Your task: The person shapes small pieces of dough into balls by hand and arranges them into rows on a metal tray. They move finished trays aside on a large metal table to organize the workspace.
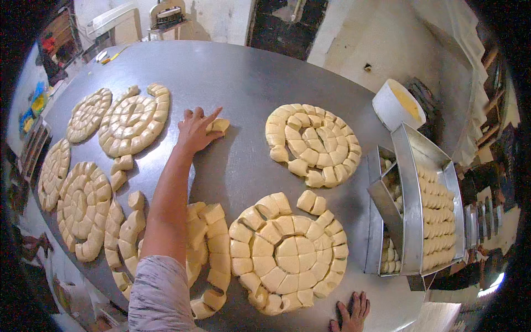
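My left hand [194, 133] reaches across the grey metal table, its thumb and index finger around a small pale dough piece [220, 125]. In front of my left forearm are partly hidden cut strips and curved rows of dough [218, 243]. To its right lies a round dough slab [296, 254], scored into rings of pieces, with a loose pair at its upper edge. My right hand [352, 314] rests palm down near the table's front edge, fingers apart, holding nothing; the lower frame edge cuts it off. Another cut round [315, 141] lies farther right, with pieces around its rim.
Several cut dough rounds [133, 123] cover the table's left side. Metal pans with rows of shaped dough [438, 221] are stacked at the right edge, beside a white bucket [387, 105] with yellowish contents. Small tools [113, 57] lie at the far left edge.
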`<state>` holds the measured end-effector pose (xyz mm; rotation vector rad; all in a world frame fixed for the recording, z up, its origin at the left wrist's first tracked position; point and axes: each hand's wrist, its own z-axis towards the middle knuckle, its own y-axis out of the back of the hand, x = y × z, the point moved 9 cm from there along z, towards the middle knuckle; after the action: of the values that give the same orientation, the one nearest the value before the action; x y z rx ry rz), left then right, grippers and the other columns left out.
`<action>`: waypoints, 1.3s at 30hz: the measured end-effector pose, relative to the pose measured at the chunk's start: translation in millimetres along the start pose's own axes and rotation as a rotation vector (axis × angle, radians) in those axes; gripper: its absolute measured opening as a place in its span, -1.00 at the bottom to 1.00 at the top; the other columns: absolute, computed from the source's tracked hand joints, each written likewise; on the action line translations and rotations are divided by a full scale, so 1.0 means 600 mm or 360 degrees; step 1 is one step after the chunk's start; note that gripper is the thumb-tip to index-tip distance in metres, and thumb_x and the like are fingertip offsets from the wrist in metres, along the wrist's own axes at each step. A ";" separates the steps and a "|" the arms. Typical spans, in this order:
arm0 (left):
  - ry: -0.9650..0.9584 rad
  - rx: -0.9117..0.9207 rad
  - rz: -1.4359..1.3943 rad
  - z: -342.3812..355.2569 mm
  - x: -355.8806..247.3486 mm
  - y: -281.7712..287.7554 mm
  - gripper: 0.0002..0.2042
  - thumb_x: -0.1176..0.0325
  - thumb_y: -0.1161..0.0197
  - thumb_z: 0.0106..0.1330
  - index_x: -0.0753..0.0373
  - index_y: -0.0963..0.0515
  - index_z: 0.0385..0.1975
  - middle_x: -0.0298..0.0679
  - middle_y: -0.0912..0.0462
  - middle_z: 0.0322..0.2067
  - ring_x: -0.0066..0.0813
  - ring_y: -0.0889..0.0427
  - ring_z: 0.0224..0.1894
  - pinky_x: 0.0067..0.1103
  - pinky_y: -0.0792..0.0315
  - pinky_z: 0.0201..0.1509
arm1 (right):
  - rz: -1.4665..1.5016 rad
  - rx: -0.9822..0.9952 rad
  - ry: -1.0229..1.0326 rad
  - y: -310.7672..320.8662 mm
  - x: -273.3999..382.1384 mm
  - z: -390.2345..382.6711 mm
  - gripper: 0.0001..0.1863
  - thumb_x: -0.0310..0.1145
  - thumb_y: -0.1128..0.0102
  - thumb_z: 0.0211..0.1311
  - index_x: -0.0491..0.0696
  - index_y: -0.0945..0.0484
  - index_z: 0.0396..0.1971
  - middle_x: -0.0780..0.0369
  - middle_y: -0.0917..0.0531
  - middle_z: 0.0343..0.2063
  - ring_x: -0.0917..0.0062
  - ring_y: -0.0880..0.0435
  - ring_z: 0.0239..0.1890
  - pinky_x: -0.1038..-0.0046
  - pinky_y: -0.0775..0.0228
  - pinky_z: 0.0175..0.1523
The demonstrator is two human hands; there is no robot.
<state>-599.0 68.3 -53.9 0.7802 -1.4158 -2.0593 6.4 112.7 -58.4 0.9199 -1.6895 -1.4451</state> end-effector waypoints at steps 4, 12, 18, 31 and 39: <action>0.0003 0.0001 -0.0035 0.039 0.014 -0.026 -0.63 0.03 -0.28 0.01 0.00 -0.56 -0.19 -0.19 -0.46 -0.22 -0.12 -0.38 -0.09 -0.30 -0.39 -0.14 | 0.0076 -0.0057 0.0042 0.015 0.009 0.006 -0.43 -0.04 -0.02 0.07 0.08 -0.31 0.10 -0.06 -0.01 0.24 -0.04 0.12 0.29 -0.11 0.30 0.25; -0.1072 -0.0042 -0.0709 -0.290 -0.444 0.215 -0.67 0.15 -0.38 -0.12 0.20 -0.51 -0.42 -0.20 -0.38 -0.42 -0.22 -0.37 -0.30 -0.38 -0.28 -0.12 | 0.1537 -0.0550 -0.0411 0.032 -0.071 0.036 -0.58 -0.38 -0.09 0.10 -0.07 -0.41 0.01 0.13 -0.36 0.06 0.32 -0.36 0.04 0.29 -0.21 0.10; -0.1274 0.0090 -0.1008 -0.532 -0.622 0.249 -0.72 0.31 -0.38 -0.18 0.11 -0.55 -0.39 -0.27 -0.35 -0.44 -0.25 -0.34 -0.31 -0.46 -0.32 -0.25 | 0.1848 -0.0480 -0.0349 0.090 -0.017 0.010 -0.57 -0.57 0.03 0.16 -0.08 -0.34 0.09 0.24 -0.46 -0.07 0.60 -0.42 -0.02 0.54 -0.31 0.04; -0.0806 0.0277 -0.0765 -0.697 -0.717 0.118 -0.38 0.44 -0.31 -0.03 0.18 -0.27 0.12 -0.03 -0.32 0.01 -0.05 -0.29 0.07 -0.32 -0.21 0.11 | 0.0158 -0.0547 -0.0296 -0.001 -0.376 -0.256 -0.60 -0.13 0.05 0.15 -0.03 -0.43 -0.07 0.08 -0.45 -0.22 0.18 -0.33 -0.06 0.14 -0.11 0.06; 0.0173 0.0613 -0.1165 -0.771 -0.590 0.102 -0.51 0.51 -0.28 0.02 0.26 -0.38 0.03 -0.03 -0.45 -0.14 -0.14 -0.43 -0.07 -0.41 -0.30 0.03 | 0.0513 -0.0291 0.0131 -0.042 -0.313 -0.205 -0.67 -0.23 -0.11 0.04 -0.09 -0.41 -0.22 0.08 -0.46 -0.21 0.14 -0.32 -0.02 0.15 -0.08 0.09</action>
<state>-18.2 -3.9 -70.6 1.7553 -1.6461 -2.2011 206.9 214.5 -83.1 0.5697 -1.5343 -1.2990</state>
